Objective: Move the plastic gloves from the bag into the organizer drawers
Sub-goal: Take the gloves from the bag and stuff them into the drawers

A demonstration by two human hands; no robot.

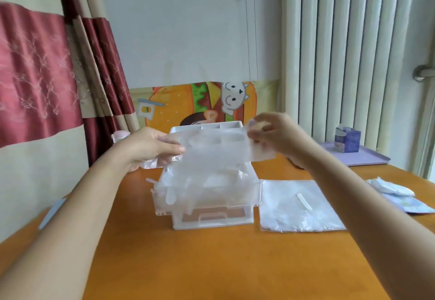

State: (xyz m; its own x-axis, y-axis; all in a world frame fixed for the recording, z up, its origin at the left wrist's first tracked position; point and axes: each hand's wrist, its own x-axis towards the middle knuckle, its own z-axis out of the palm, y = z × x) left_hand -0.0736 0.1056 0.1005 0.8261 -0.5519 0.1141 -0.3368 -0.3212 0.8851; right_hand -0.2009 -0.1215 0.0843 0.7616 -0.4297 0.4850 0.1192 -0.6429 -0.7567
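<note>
A clear plastic glove (211, 153) hangs stretched between my two hands above the organizer. My left hand (150, 146) pinches its left edge, and my right hand (275, 132) pinches its right edge. The glove's fingers droop down toward the open upper drawer (256, 191) of the clear organizer (211, 223), which stands mid-table. More clear plastic lies in that drawer. The lower drawer is pushed in. The flat clear bag (299, 205) lies on the table just right of the organizer.
The orange table (211, 264) reaches the wall. A lilac tray (367, 158) with a small blue box (348, 139) sits at the back right. White and printed packets (397, 196) lie at the right edge. Curtains hang left, a radiator right.
</note>
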